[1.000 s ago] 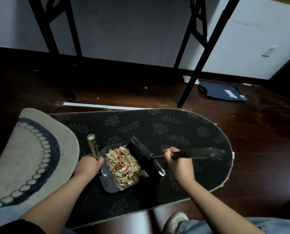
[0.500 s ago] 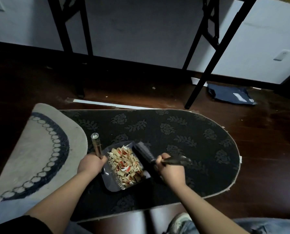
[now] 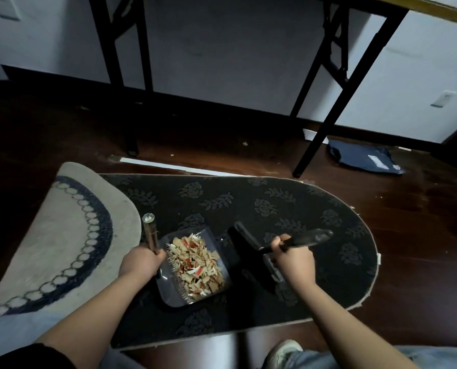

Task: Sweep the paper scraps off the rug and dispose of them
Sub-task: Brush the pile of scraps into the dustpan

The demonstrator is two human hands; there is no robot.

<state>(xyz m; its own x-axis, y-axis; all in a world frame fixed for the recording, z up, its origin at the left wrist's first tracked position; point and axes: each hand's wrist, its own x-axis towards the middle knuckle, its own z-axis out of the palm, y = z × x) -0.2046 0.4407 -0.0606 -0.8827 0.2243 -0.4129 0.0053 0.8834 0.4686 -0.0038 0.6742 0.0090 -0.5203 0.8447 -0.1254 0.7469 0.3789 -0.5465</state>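
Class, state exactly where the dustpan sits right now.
The dustpan rests on the dark rug, low centre, between the left hand and the brush.

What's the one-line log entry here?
left hand: grips dustpan handle | right hand: grips brush | scraps: in dustpan | rug: swept

Two rugs lie on the floor: a dark leaf-patterned rug (image 3: 248,203) across the middle of the frame and a pale rug (image 3: 62,235) with a ringed border at the left. One dustpan (image 3: 192,270) sits at lower centre, holding one heap of paper scraps (image 3: 195,265), too many to count. One brush (image 3: 256,258) stands beside it. Two hands are in view, the left hand (image 3: 139,262) and the right hand (image 3: 294,259). One blue bag (image 3: 363,158) lies at the right, and two wall plates show, one at upper left (image 3: 6,8), one at right (image 3: 443,98).
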